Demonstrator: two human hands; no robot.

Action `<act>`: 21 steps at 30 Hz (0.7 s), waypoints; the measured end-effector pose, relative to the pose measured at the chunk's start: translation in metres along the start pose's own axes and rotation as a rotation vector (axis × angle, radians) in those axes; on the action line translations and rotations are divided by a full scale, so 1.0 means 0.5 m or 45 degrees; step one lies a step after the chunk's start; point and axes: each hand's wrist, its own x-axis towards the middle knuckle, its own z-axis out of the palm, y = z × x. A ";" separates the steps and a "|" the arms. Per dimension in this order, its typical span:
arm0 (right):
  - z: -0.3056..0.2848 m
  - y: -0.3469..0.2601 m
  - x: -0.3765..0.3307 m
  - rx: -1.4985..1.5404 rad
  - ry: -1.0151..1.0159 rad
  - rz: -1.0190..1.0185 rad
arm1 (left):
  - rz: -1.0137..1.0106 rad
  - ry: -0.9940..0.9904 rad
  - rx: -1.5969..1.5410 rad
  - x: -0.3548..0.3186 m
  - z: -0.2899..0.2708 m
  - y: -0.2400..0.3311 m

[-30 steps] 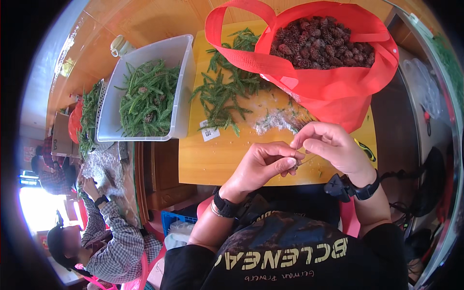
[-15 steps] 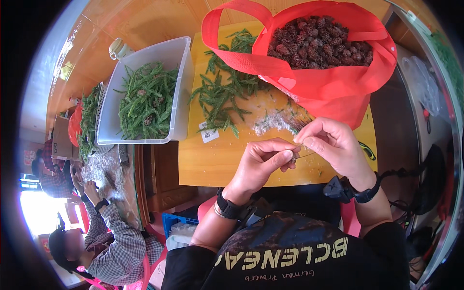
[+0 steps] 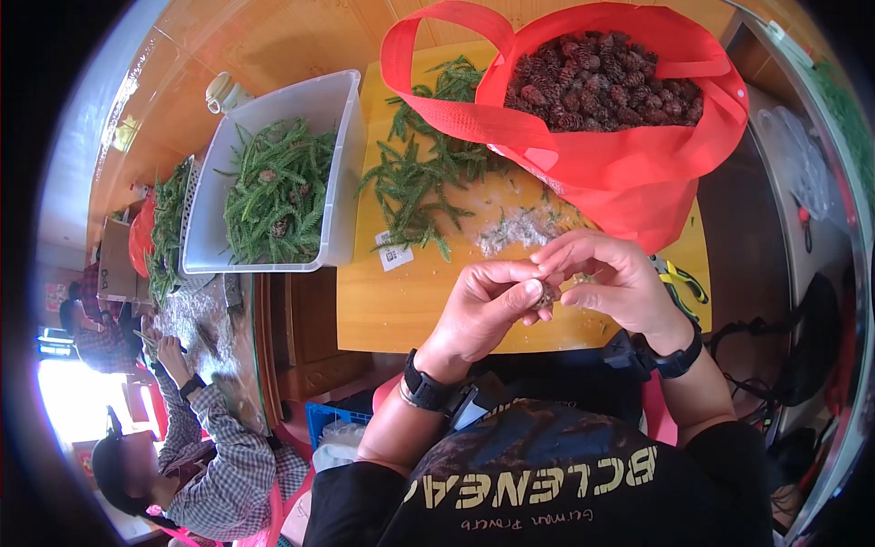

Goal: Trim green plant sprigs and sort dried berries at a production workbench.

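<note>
Over the near part of the table, my two hands meet. Between the thumb and fingers of my left hand [image 3: 488,305] is a small brown pine cone [image 3: 546,296], partly covered by the fingertips. Curled close beside the cone, my right hand [image 3: 620,278] has its index fingertip against the left fingers and its thumb bent near the cone. Whatever it grips is too small or hidden to make out. Yellow-and-black handled pliers [image 3: 684,290] lie just right of my right hand.
A red bag [image 3: 629,173] full of pine cones [image 3: 592,82] stands at the back right. Green fir sprigs [image 3: 415,182] and whitish debris [image 3: 515,232] lie on the yellow table [image 3: 383,310]. A clear bin [image 3: 342,164] of sprigs stands left. A person [image 3: 214,474] works farther left.
My right hand has moved in toward the cone and curled over it. The thin wire seen between my hands no longer shows. More of the pliers is in sight.
</note>
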 end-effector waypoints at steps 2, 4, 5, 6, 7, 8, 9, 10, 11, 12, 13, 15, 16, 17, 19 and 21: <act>0.001 0.002 0.002 -0.021 0.002 -0.052 | -0.005 -0.032 0.059 -0.001 -0.003 0.000; 0.004 0.003 0.003 0.000 -0.002 -0.076 | -0.020 -0.059 0.084 0.002 0.001 0.006; 0.005 0.003 0.003 0.019 -0.004 -0.102 | -0.035 -0.090 0.110 0.002 0.003 0.008; 0.005 0.005 0.002 0.020 -0.005 -0.102 | -0.035 -0.089 0.110 0.001 0.005 0.007; 0.005 0.009 0.002 0.027 0.008 -0.122 | -0.036 -0.070 0.090 0.000 0.007 0.004; 0.006 0.011 0.001 0.034 0.020 -0.143 | -0.038 -0.052 0.070 0.000 0.008 0.002; 0.007 0.011 0.000 0.035 0.021 -0.143 | -0.039 -0.052 0.071 0.001 0.011 0.002; 0.009 0.011 -0.001 0.074 0.028 -0.128 | -0.018 -0.047 0.052 0.002 0.014 0.003; 0.010 0.012 -0.002 0.114 0.035 -0.112 | 0.002 -0.041 0.033 0.003 0.016 0.004; 0.009 0.012 -0.002 0.114 0.035 -0.113 | 0.002 -0.041 0.034 0.003 0.015 0.002; 0.009 0.013 -0.002 0.090 0.021 -0.140 | 0.025 -0.074 0.021 0.002 0.013 -0.001; 0.007 0.013 -0.003 0.066 0.008 -0.168 | 0.048 -0.106 0.009 0.001 0.014 -0.002; 0.007 0.011 -0.005 0.039 0.017 -0.161 | 0.062 -0.106 -0.002 0.001 0.017 -0.002; 0.007 0.010 -0.007 0.011 0.025 -0.155 | 0.077 -0.105 -0.012 0.000 0.020 -0.002; 0.014 0.012 -0.008 0.091 0.050 -0.170 | 0.106 -0.099 -0.011 0.001 0.021 -0.006; 0.017 0.012 -0.008 0.169 0.075 -0.187 | 0.136 -0.095 -0.010 0.003 0.022 -0.009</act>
